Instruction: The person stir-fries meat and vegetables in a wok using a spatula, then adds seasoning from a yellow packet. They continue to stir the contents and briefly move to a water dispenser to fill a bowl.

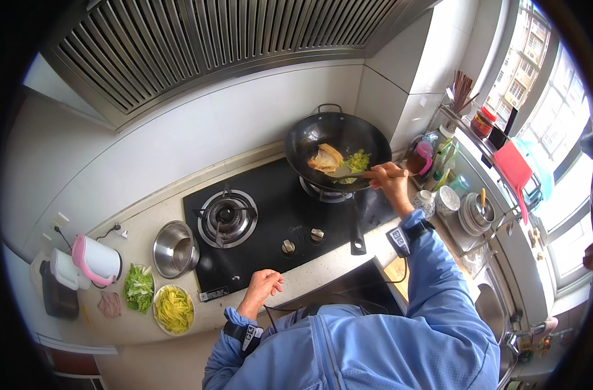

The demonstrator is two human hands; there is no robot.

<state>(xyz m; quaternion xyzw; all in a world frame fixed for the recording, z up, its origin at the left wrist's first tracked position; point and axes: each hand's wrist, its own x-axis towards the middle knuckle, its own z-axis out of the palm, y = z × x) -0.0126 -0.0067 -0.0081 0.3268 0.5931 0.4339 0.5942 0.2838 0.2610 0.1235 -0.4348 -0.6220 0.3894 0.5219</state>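
Note:
In the black wok (302,133) on the right burner lie a pale golden-brown fried piece of food (325,157) and some chopped green vegetables (357,160). My right hand (390,182) is wrapped round the wooden handle of a cooking spatula (402,173), reaching over the wok's right side. The spatula's end is down among the food and cannot be made out clearly. The wok's long handle (355,224) points toward me, below my right hand. My left hand (263,290) hangs loosely curled before the front edge of the black gas hob (257,257), with nothing seen in it.
The left burner (226,218) bears no pan. Left of the hob stand a steel bowl (173,250), a plate of yellow-green strips (174,309), leafy greens (138,289) and a pink-white appliance (96,260). A rack (488,156) and stacked bowls (476,213) stand right; a range hood (212,32) hangs above.

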